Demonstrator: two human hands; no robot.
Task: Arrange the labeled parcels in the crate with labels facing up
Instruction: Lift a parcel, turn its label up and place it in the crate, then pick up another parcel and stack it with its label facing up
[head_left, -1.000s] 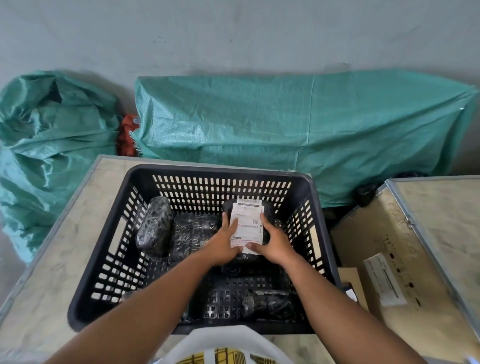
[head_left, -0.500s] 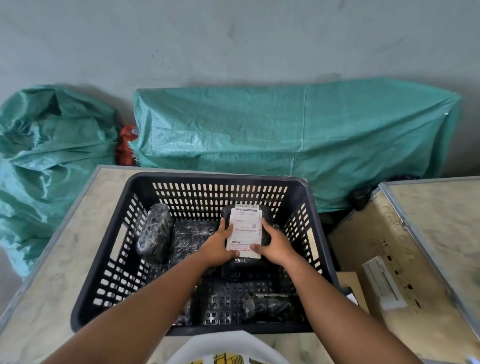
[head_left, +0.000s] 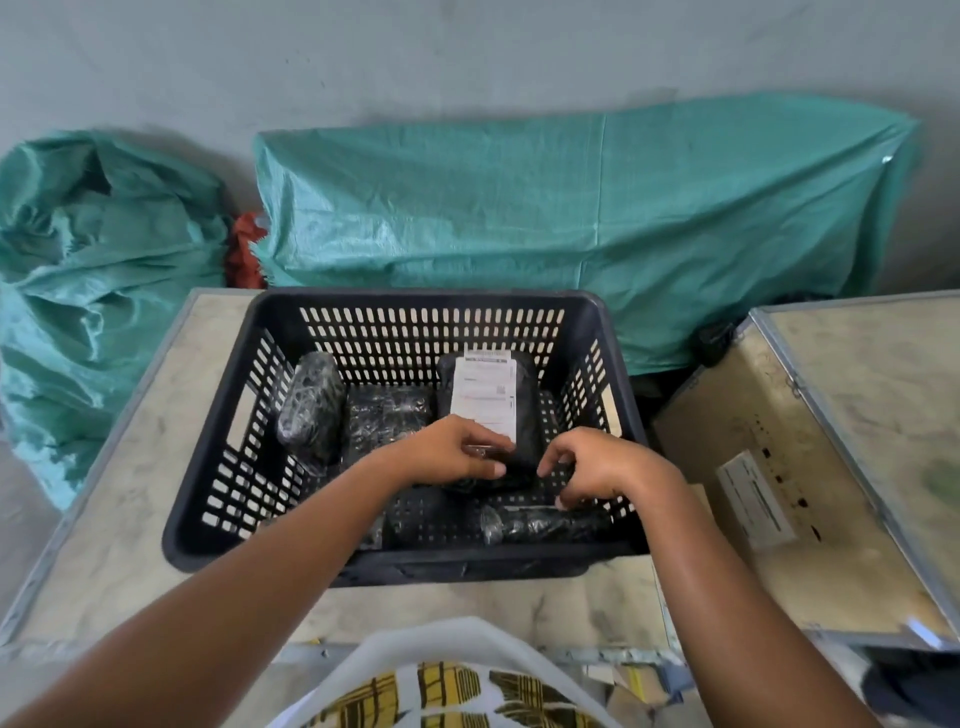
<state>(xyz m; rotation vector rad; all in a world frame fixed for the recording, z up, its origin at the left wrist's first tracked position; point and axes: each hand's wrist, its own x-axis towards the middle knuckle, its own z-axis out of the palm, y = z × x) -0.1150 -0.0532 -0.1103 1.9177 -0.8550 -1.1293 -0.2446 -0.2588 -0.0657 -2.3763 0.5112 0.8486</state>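
Note:
A black slatted crate (head_left: 218, 431) sits on a pale table. In its back right part lies a black-wrapped parcel (head_left: 530, 415) with its white label (head_left: 485, 397) facing up. My left hand (head_left: 447, 452) pinches the near end of this parcel, fingers on top and thumb at the edge. My right hand (head_left: 597, 462) hovers just right of it with curled, spread fingers, holding nothing. Three other black parcels show no label: an oval one (head_left: 311, 405) leaning at the left, one (head_left: 387, 415) beside it, and one (head_left: 545, 522) at the front right under my right hand.
The table (head_left: 130, 493) has a metal edge. To the right stands a wooden case (head_left: 727, 467) with a white label (head_left: 753, 499) and an open lid. Green woven sacks (head_left: 519, 218) lie against the wall behind. A white and yellow garment fills the bottom edge.
Both hands held the labeled parcel by its sides; now it lies at the crate's back right, both hands have drawn back to its near end, and the right hand has let go.

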